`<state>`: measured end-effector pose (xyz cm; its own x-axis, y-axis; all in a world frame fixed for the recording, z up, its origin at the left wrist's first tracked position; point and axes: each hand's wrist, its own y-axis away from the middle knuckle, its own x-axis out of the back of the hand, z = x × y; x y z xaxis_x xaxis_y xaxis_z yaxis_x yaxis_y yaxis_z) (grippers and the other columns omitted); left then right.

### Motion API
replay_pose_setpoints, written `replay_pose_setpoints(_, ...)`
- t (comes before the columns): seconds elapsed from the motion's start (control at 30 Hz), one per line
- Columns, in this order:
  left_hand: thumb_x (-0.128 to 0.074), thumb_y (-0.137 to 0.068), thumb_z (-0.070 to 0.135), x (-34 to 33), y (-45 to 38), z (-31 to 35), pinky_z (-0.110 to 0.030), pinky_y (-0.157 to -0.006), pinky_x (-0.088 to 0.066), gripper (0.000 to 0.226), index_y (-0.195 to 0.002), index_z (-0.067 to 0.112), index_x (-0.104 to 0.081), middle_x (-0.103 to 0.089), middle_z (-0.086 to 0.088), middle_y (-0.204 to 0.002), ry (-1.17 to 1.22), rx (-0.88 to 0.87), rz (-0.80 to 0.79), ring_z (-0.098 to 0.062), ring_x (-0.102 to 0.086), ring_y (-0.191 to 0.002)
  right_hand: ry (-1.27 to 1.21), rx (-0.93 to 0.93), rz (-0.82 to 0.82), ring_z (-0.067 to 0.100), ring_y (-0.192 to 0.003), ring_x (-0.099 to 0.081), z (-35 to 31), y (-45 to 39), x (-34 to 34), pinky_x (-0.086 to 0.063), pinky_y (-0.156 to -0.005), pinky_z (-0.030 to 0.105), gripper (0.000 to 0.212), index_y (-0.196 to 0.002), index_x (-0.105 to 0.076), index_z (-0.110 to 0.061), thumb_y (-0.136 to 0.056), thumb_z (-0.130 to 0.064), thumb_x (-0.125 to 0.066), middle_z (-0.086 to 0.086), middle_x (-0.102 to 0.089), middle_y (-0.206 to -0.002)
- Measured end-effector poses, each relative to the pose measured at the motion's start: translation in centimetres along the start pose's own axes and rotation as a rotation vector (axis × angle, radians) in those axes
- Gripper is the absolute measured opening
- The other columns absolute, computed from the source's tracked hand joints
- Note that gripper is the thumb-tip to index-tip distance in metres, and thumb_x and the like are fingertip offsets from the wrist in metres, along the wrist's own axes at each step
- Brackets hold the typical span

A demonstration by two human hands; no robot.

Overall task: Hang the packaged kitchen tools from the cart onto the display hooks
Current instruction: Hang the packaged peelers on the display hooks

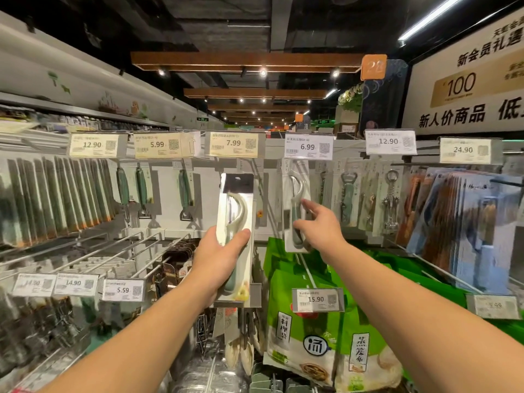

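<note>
nearest the camera, the person's left hand (219, 258) grips a packaged peeler (234, 239) by the lower half of its card, thumb across the front, holding it upright in front of the display just under the 7.99 price tag (234, 144). the punched hang hole at the top of the card sits a little below that tag, so the step in hand looks like threading the card onto a hook. the hook itself is hidden behind the pack, so its tip cannot be placed exactly.

a little further out, the right hand (317, 226) pinches a second hanging peeler pack (296, 205) under the 6.99 price tag (308, 146), thumb at the lower front and forefinger stretched up along the pack's edge, seemingly steadying it on its hook.

to do this well, the person would keep the card square to the hook, lift until the hole meets the tip, then push straight back without bending the card. a low grip lets the top wobble, so a slow approach should help. the cart is not in view.
</note>
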<state>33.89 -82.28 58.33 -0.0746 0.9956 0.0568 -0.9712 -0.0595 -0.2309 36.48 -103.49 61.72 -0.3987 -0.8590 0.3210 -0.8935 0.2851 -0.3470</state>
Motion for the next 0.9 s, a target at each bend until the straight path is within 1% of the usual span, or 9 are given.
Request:
replay_pose_setpoints(0.1,-0.072,-0.063,0.068,-0.4,-0.4,0.2,-0.055,-0.096,-0.058,0.065,-0.117,0.033,-0.065,-0.077,0.003,-0.11,0.0,0.008,0.006,-0.026,-0.074,-0.103,-0.025,-0.041,-0.003,0.004,-0.088,-0.062,0.4,-1.3,-0.1,-0.06,-0.07,0.029,0.063,-0.153,-0.046,-0.027,-0.097,-0.003,-0.062,0.0,-0.044,-0.159)
replay_pose_setpoints(0.17,-0.072,-0.069,0.064,-0.6,-0.7,0.5,-0.054,-0.097,-0.058,0.058,-0.118,0.033,-0.065,-0.077,0.003,-0.111,-0.008,0.002,0.004,-0.025,-0.073,-0.104,-0.068,-0.078,-0.032,0.032,-0.104,-0.069,0.8,-2.2,-0.2,-0.06,-0.076,0.043,0.061,-0.152,-0.048,-0.028,-0.097,-0.002,-0.061,0.0,-0.044,-0.159)
replay_pose_setpoints(0.23,-0.073,-0.076,0.059,-0.7,-1.1,0.7,-0.052,-0.099,-0.057,0.052,-0.12,0.033,-0.065,-0.077,0.004,-0.112,-0.006,-0.004,-0.003,-0.023,-0.073,-0.105,-0.108,-0.126,-0.049,0.041,-0.11,-0.067,1.2,-2.9,-0.3,-0.057,-0.075,0.044,0.056,-0.146,-0.055,-0.027,-0.097,-0.001,-0.06,0.001,-0.05,-0.152)
replay_pose_setpoints(0.4,-0.073,-0.092,0.038,-1.1,-1.9,0.6,-0.052,-0.098,-0.058,0.027,-0.117,0.031,-0.064,-0.076,0.002,-0.109,-0.017,0.01,0.002,-0.023,-0.073,-0.102,0.043,-0.158,-0.048,0.011,-0.069,-0.056,1.7,-2.8,-0.2,-0.049,-0.064,0.026,0.034,-0.129,-0.065,-0.017,-0.096,-0.012,-0.064,-0.001,-0.066,-0.1)
replay_pose_setpoints(0.47,-0.071,-0.09,0.036,-1.4,-2.1,0.6,-0.052,-0.096,-0.058,0.025,-0.114,0.031,-0.063,-0.075,0.001,-0.108,-0.016,-0.003,-0.002,-0.024,-0.073,-0.1,0.233,-0.052,-0.017,0.005,-0.072,-0.059,1.5,-1.4,-0.3,-0.046,-0.059,0.016,0.033,-0.129,-0.064,-0.019,-0.096,-0.018,-0.064,-0.002,-0.068,-0.109)
replay_pose_setpoints(0.53,-0.071,-0.092,0.034,-1.7,-2.3,0.5,-0.046,-0.096,-0.056,0.029,-0.119,0.028,-0.06,-0.072,0.004,-0.112,-0.005,-0.023,-0.015,-0.02,-0.07,-0.102,0.277,0.107,-0.119,0.005,-0.085,-0.067,0.9,0.7,-1.0,-0.048,-0.059,0.008,0.042,-0.137,-0.059,-0.023,-0.096,-0.023,-0.067,-0.004,-0.064,-0.127)
replay_pose_setpoints(0.67,-0.071,-0.098,0.032,-2.3,-2.3,0.6,-0.03,-0.076,-0.045,0.028,-0.118,0.029,-0.052,-0.063,0.013,-0.111,0.044,-0.068,-0.064,-0.003,-0.059,-0.098,0.274,0.304,-0.393,0.007,-0.101,-0.066,0.3,4.8,-3.3,-0.055,-0.089,0.024,0.091,-0.157,-0.03,-0.032,-0.082,-0.038,-0.079,-0.006,-0.058,-0.131)
replay_pose_setpoints(0.77,-0.073,-0.097,0.029,-2.6,-1.9,1.0,-0.022,-0.066,-0.045,0.021,-0.101,0.036,-0.054,-0.066,0.014,-0.101,0.082,-0.07,-0.071,-0.002,-0.064,-0.091,0.273,0.3,-0.316,0.012,-0.134,-0.045,0.0,6.1,-4.2,-0.041,-0.114,0.035,0.112,-0.163,-0.015,-0.029,-0.075,-0.05,-0.081,-0.009,-0.034,-0.155)
replay_pose_setpoints(0.9,-0.078,-0.094,0.028,-2.5,-1.7,1.3,-0.016,-0.063,-0.051,0.027,-0.099,0.036,-0.053,-0.072,0.008,-0.104,0.066,-0.072,-0.097,0.0,-0.071,-0.088,0.265,0.293,-0.202,0.011,-0.142,-0.037,-0.5,7.1,-5.3,-0.03,-0.113,0.019,0.112,-0.163,-0.016,-0.021,-0.075,-0.045,-0.08,-0.005,-0.035,-0.15)
